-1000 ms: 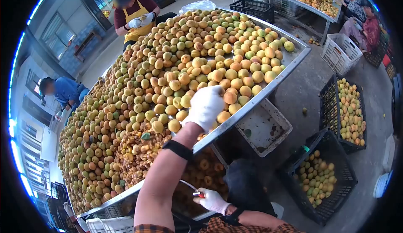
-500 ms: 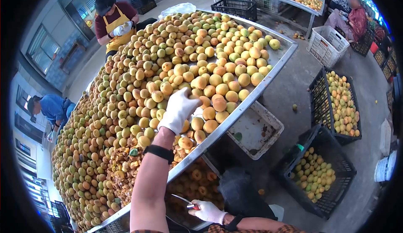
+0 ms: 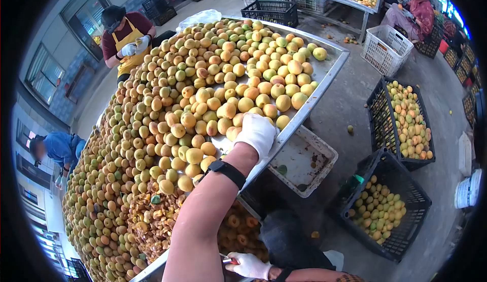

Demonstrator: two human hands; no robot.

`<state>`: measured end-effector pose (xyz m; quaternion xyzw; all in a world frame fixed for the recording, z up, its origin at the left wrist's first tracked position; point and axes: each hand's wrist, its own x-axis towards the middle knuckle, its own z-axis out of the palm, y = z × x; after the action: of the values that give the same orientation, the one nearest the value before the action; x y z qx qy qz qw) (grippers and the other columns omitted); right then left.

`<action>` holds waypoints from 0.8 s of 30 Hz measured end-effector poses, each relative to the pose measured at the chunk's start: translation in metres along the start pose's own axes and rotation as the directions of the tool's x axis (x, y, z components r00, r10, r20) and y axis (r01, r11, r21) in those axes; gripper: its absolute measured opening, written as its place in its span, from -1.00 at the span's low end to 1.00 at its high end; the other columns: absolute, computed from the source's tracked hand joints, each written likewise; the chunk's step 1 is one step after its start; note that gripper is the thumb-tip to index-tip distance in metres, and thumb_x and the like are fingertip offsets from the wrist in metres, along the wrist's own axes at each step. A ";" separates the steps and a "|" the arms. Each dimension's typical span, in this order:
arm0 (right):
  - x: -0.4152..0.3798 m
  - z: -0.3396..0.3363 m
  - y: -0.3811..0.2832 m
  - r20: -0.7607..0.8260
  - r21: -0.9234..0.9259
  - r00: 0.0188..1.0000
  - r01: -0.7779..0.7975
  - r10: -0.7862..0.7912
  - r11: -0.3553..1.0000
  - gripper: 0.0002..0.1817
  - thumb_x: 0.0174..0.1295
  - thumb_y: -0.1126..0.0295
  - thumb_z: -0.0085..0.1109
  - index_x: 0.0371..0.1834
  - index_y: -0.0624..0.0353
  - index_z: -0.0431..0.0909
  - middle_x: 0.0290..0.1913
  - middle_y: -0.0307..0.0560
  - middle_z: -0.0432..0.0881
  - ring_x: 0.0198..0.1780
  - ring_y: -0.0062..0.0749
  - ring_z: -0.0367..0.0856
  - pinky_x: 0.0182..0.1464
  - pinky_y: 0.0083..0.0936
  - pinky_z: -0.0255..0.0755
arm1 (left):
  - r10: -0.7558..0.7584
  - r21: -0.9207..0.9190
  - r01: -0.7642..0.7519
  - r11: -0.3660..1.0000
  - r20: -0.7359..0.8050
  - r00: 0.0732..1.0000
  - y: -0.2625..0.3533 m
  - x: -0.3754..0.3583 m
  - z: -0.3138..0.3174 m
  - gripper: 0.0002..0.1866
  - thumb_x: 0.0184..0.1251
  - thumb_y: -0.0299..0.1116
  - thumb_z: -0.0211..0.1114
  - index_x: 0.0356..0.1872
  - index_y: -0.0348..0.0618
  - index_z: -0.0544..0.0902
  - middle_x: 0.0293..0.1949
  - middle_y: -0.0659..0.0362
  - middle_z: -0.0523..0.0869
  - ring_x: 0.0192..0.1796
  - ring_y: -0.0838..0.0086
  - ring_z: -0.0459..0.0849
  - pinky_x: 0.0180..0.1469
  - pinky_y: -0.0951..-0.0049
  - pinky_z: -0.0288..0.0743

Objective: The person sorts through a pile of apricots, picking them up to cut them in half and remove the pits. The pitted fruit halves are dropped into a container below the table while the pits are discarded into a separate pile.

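My left hand, in a white glove, rests on apricots near the metal rim of the table. Its fingers are hidden by the back of the hand, so whether they hold an apricot does not show. Low in the view, my right hand, also gloved, is closed around a small red-handled knife. My left forearm covers most of the blade. A heap of split, pitted apricot pieces lies on the table left of my forearm. More opened apricots sit below the rim.
A dirty white tub stands beneath the rim. Two black crates with apricots are on the floor to the right, near a white crate. A person in a yellow apron works across the table; another person bends at left.
My left hand has moved right, closer to the table rim, and my forearm now crosses in front of the knife blade. My right hand keeps its hold on the knife.
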<state>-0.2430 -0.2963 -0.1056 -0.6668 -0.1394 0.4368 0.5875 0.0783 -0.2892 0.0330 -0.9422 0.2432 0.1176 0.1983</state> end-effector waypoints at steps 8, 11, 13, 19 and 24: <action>-0.005 -0.006 0.003 -0.091 0.033 0.991 0.102 -0.098 0.994 -0.63 0.19 0.11 0.21 -0.06 0.13 0.56 -0.25 0.10 0.67 -0.19 0.05 0.65 -0.11 -0.25 0.47 | -0.238 -0.699 0.063 0.713 -0.156 0.959 -0.041 -0.039 -0.005 -0.68 -0.04 -0.19 0.37 -0.28 -0.16 0.74 -0.35 0.03 0.75 -0.26 0.21 0.73 -0.16 0.29 0.59; -0.005 -0.007 -0.001 -0.032 0.048 0.996 0.081 -0.080 0.996 -0.64 0.20 0.12 0.21 -0.06 0.11 0.55 -0.25 0.09 0.67 -0.19 0.03 0.65 -0.12 -0.25 0.46 | -0.215 -0.979 -0.034 0.202 -0.078 0.973 -0.029 -0.056 -0.032 -0.58 0.06 -0.27 0.39 -0.06 -0.30 0.66 -0.27 0.19 0.72 -0.21 0.55 0.64 -0.09 0.50 0.52; -0.009 -0.009 -0.008 -0.013 0.039 0.998 0.064 -0.063 0.997 -0.64 0.21 0.13 0.17 -0.03 0.09 0.52 -0.24 0.07 0.67 -0.20 0.03 0.64 -0.17 -0.21 0.44 | -0.096 -0.994 -0.060 0.088 -0.069 0.993 0.012 -0.050 -0.049 -0.56 0.10 -0.26 0.37 -0.01 -0.31 0.64 -0.17 0.19 0.70 -0.16 0.53 0.63 -0.04 0.51 0.49; 0.006 0.006 0.028 -0.022 -0.106 0.972 0.229 -0.232 0.968 -0.70 0.22 0.14 0.13 -0.17 0.13 0.55 -0.27 0.12 0.65 -0.24 0.08 0.60 -0.22 -0.18 0.42 | 0.125 -0.894 -0.431 0.121 -0.417 0.900 0.175 -0.014 -0.071 -0.34 0.18 -0.03 0.31 0.23 -0.24 0.46 0.04 -0.13 0.63 0.06 0.11 0.64 0.10 0.32 0.49; -0.010 -0.008 0.003 -0.152 0.061 0.972 0.189 -0.178 0.980 -0.73 0.19 0.24 0.20 -0.14 0.17 0.57 -0.23 0.08 0.68 -0.18 -0.05 0.66 -0.14 -0.25 0.48 | -0.183 -0.642 -0.374 0.669 -0.631 0.754 0.093 0.019 -0.050 -0.81 0.14 -0.42 0.24 -0.21 -0.13 0.69 -0.34 0.04 0.71 -0.21 0.09 0.69 -0.15 0.25 0.57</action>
<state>-0.2441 -0.3094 -0.1051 -0.6587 -0.1408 0.3357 0.6585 0.0537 -0.3927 0.0420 -0.9034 0.2800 -0.1174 -0.3028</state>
